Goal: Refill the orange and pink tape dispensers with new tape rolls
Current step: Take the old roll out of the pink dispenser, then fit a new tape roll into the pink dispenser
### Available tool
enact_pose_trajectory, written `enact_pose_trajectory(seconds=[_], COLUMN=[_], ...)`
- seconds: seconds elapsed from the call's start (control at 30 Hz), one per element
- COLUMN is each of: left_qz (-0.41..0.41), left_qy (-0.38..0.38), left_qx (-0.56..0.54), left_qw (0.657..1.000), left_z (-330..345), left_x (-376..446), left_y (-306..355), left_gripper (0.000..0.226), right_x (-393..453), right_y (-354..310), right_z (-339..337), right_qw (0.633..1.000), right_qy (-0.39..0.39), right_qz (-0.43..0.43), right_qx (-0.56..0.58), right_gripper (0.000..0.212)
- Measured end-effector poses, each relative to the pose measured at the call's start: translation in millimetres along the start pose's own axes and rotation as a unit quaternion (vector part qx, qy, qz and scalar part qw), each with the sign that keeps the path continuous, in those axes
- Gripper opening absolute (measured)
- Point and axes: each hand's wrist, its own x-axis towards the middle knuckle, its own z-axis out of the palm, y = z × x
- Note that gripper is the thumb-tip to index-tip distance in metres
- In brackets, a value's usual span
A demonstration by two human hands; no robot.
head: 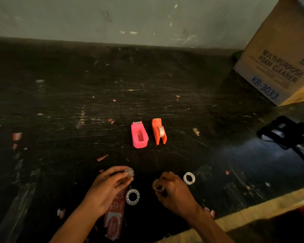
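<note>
The pink tape dispenser (139,135) is sitting mid-table with its square well showing empty, a metal cutter at its far end. Just right of it, apart, the orange tape dispenser (158,131) is lying on its side, carrying a clear roll. Nearer than the pink dispenser, the left hand (107,189) is pinching a small clear plastic piece (129,172) at its fingertips. The right hand (174,190) is curling closed around a tape roll (156,185). Between the hands a white-cored tape roll (132,196) is lying flat beside a torn red wrapper (113,218); another flat roll (189,178) is lying right of the right hand. The black table (60,102) is looking scratched and scrap-littered, with wide open room left of the pink dispenser.
</note>
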Motion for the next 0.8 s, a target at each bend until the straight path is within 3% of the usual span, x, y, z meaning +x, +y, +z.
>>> enact_pose_trajectory(seconds=[0.07,0.23,0.33,0.4,0.47,0.57,0.8], left_qz=[0.003,0.010,0.021,0.030,0.039,0.055,0.125], left_qy=[0.008,0.036,0.055,0.062,0.063,0.043,0.006], left_qx=[-0.003,0.011,0.041,0.037,0.032,0.048,0.133], left_qw=[1.000,0.999,0.997,0.997,0.997,0.996,0.983], left_z=[-4.3,-15.3,-20.9,-23.4,-25.4,-23.5,-16.0], left_x=[0.5,-2.7,-7.0,-9.2,-10.6,-10.0,-1.2], left_y=[0.1,-1.7,-3.7,-3.1,-1.8,-2.7,1.1], left_gripper=[0.019,0.019,0.018,0.018,0.021,0.030,0.033], right_x=[5.3,21.2,28.5,32.7,38.4,42.8,49.3], right_y=[-4.9,-35.4,-43.9,-44.9,-44.1,-46.2,-49.8], right_z=[-1.4,15.4,20.0,13.3,3.4,-9.4,-22.7], right_qw=[0.999,0.990,0.988,0.978,0.946,0.881,0.851], right_qy=[0.014,-0.113,-0.091,-0.051,-0.005,-0.016,-0.016], right_qz=[-0.005,-0.058,-0.065,-0.041,0.011,0.035,0.026], right_qx=[0.028,0.059,0.105,0.200,0.325,0.472,0.525], right_gripper=[0.025,0.062,0.049,0.036,0.035,0.042,0.043])
